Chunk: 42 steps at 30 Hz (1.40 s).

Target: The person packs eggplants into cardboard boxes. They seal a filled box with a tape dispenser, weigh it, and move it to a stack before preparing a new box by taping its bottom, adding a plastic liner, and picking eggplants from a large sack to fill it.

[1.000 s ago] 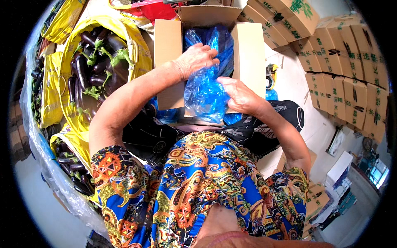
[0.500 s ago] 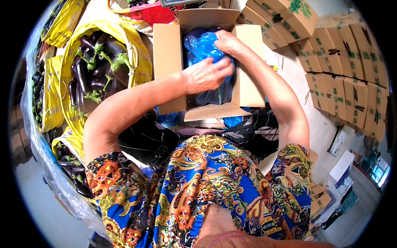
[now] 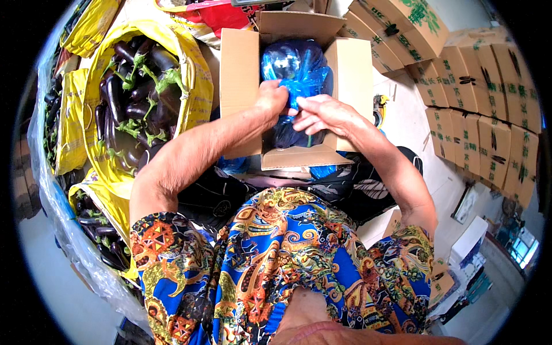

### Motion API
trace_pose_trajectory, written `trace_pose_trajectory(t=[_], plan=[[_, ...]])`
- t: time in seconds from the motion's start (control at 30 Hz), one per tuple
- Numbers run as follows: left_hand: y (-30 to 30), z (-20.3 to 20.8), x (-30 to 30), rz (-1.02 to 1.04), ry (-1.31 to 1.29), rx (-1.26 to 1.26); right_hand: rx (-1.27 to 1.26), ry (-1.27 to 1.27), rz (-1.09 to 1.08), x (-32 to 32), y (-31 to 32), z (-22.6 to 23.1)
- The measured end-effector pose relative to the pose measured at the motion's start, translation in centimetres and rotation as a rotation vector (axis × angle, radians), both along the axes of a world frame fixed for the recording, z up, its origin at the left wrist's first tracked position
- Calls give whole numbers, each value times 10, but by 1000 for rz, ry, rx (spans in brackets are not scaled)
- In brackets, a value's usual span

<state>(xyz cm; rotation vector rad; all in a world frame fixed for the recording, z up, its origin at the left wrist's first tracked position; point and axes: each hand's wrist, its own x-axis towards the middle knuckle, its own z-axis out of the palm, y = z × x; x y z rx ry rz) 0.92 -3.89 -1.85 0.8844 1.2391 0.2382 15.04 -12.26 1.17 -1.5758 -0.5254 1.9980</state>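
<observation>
An open cardboard box (image 3: 240,86) stands in front of me, its flaps folded outward. Inside it lies a blue plastic bag (image 3: 313,54), with dark shapes like eggplants showing through the thin film. My left hand (image 3: 272,99) is closed on the gathered top of the bag, at the left of the bunched plastic. Just to its right, my right hand (image 3: 326,115) pinches the twisted end of the plastic between thumb and forefinger, its other fingers loosely curled.
At the left, a yellow sack (image 3: 198,75) stands full of eggplants (image 3: 138,109), with more yellow sacks around it. Stacked printed cartons (image 3: 466,75) line the right side. A yellow tape dispenser (image 3: 379,109) appears to lie on the floor right of the box.
My hands have drawn the loose plastic together at the middle of the bag. The left hand moved up and left, the right hand down toward me.
</observation>
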Motion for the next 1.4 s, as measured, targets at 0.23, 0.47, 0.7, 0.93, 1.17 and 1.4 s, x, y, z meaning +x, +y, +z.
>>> trace_pose_trajectory(t=[0.23,0.47,0.7,0.93,1.17,1.4], plan=[[-45,21,-14,152,-283,1,40,98,-214,-4,9,-29],[-51,65,-52,-461,-106,417,415,-738,552,18,44,9],[59,79,-41,-333,-20,1596,1250,-1738,892,-27,75,-2],[110,46,-9,-471,340,1896,1283,-1643,819,-27,80,-61],[127,47,-13,-577,144,1842,1327,-1694,514,-32,49,9],[117,32,-11,-909,60,1597,1272,-1483,929,-16,25,-37]])
